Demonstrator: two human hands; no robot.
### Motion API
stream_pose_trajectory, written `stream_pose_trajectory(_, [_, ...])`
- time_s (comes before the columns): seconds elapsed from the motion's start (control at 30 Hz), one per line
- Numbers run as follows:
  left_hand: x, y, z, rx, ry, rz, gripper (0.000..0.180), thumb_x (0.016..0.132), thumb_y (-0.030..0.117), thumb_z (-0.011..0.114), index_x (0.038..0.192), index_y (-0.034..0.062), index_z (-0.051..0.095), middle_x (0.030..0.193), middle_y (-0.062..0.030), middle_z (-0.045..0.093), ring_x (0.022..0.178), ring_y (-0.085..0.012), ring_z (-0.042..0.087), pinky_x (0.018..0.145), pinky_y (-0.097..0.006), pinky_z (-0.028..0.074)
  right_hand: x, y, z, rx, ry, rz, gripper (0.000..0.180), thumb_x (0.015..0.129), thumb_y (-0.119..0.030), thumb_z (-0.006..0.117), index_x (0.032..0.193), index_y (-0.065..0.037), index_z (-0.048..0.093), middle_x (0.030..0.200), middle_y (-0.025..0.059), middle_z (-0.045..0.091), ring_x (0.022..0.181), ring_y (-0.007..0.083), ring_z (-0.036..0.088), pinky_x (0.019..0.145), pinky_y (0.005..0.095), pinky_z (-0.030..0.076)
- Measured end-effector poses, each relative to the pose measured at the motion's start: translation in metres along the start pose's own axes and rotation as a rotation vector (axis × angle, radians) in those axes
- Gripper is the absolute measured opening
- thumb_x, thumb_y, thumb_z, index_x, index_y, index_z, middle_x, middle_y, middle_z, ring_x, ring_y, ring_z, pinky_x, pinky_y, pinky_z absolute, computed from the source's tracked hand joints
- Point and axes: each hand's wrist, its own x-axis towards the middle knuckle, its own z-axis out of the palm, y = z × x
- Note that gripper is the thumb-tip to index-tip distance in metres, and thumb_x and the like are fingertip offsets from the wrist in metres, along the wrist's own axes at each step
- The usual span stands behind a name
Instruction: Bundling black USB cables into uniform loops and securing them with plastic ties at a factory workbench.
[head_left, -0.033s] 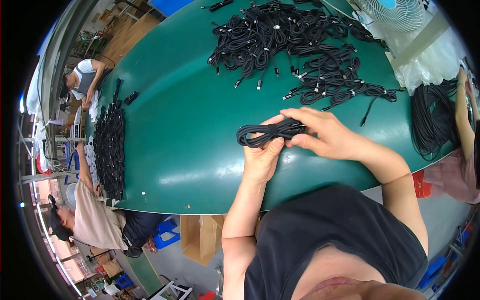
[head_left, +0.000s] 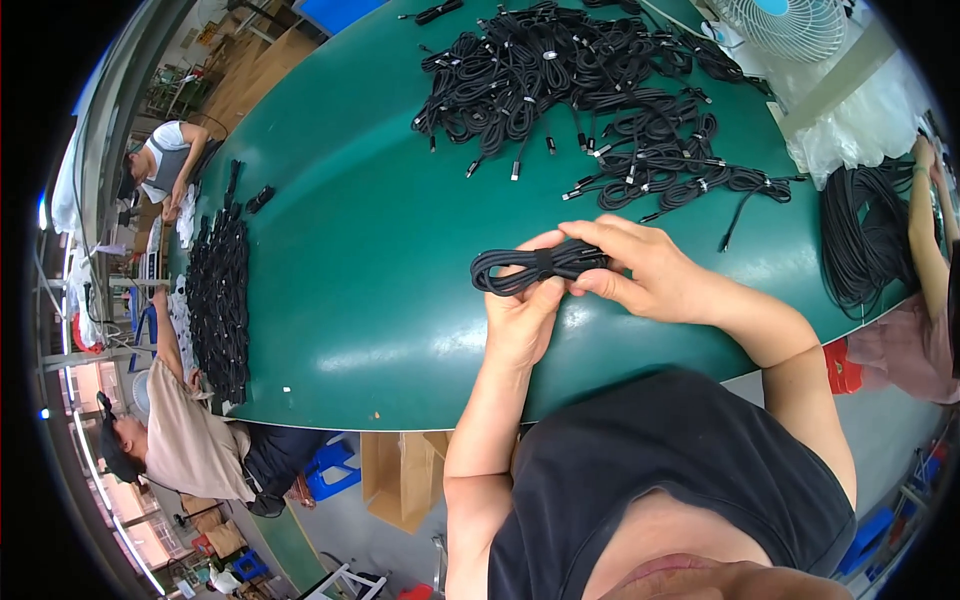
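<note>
A coiled black cable (head_left: 497, 272), bound round its middle by a black strap (head_left: 544, 263), is held level above the green table (head_left: 360, 290). My left hand (head_left: 526, 305) grips it from below, with the thumb pressed near the strap. At the coil's right end, my right hand (head_left: 640, 268) closes its fingers and thumb on the bundle, partly hiding that end. Beyond my hands lies a big tangled heap of black cables (head_left: 540, 75), many with metal plugs showing. A smaller group of coiled cables (head_left: 650, 160) spreads in front of it.
Rows of bundled cables (head_left: 220, 300) line the table's left end, where two people work. A thick coil of black cable (head_left: 865, 240) sits at the right edge beside another person's arm (head_left: 930, 220). A fan (head_left: 790, 25) and clear plastic bags (head_left: 860, 120) stand at far right.
Almost nothing differs. The view has shifted very slightly, and both hands keep the same hold on the coiled cable.
</note>
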Motion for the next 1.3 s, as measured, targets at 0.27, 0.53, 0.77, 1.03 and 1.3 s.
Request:
stream_pose_trajectory(0.27, [-0.001,0.01,-0.011,-0.06,0.124,0.071,0.039,0.088,0.022,0.056,0.116,-0.0017,0.045,0.097,-0.0143,0.058,0.072,-0.0206,0.059,0.064,-0.032,0.05,-0.001,0.004,-0.006,-0.211,0.104,-0.168,0.037,0.082,-0.008,0.06,0.117,-0.001,0.049,0.088,0.0111,0.054,0.071,0.0198,0.056,0.059,0.0287,0.046])
stream_pose_trajectory(0.53, [-0.002,0.01,-0.012,0.143,0.076,0.142,0.025,0.086,0.017,0.058,0.097,-0.0017,0.046,0.087,-0.0151,0.061,0.072,-0.0237,0.064,0.064,-0.034,0.054,0.005,0.012,-0.009,0.547,0.049,0.372,0.028,0.086,-0.011,0.058,0.113,-0.002,0.056,0.083,0.0008,0.058,0.066,0.0071,0.053,0.058,0.0206,0.045])
stream_pose_trajectory(0.77, [-0.008,0.007,-0.025,0.372,0.159,-0.002,0.02,0.087,0.006,0.055,0.104,-0.003,0.05,0.081,-0.0112,0.062,0.064,-0.0159,0.061,0.062,-0.027,0.051,-0.002,0.011,0.0,-0.101,0.156,-0.018,0.025,0.083,-0.006,0.057,0.108,-0.001,0.056,0.084,0.0114,0.06,0.072,0.0218,0.059,0.064,0.0297,0.048])
stream_pose_trajectory(1.03, [-0.021,0.02,-0.04,0.716,0.146,-0.37,0.014,0.086,0.006,0.055,0.094,-0.0044,0.055,0.075,-0.0113,0.061,0.053,-0.0129,0.056,0.049,-0.023,0.044,-0.013,0.032,-0.006,-0.077,-0.181,0.174,0.022,0.085,-0.009,0.056,0.104,0.001,0.055,0.087,0.0154,0.059,0.074,0.0304,0.058,0.064,0.0354,0.047])
stream_pose_trajectory(1.3, [-0.024,0.08,-0.131,-0.394,0.628,0.391,0.029,0.089,0.016,0.052,0.106,-0.0068,0.049,0.094,-0.0187,0.059,0.069,-0.0147,0.057,0.058,-0.025,0.047,0.003,0.075,-0.061,-0.919,0.334,-0.054,0.024,0.069,-0.002,0.057,0.093,-0.001,0.058,0.084,0.0104,0.055,0.085,0.0268,0.051,0.074,0.0377,0.043])
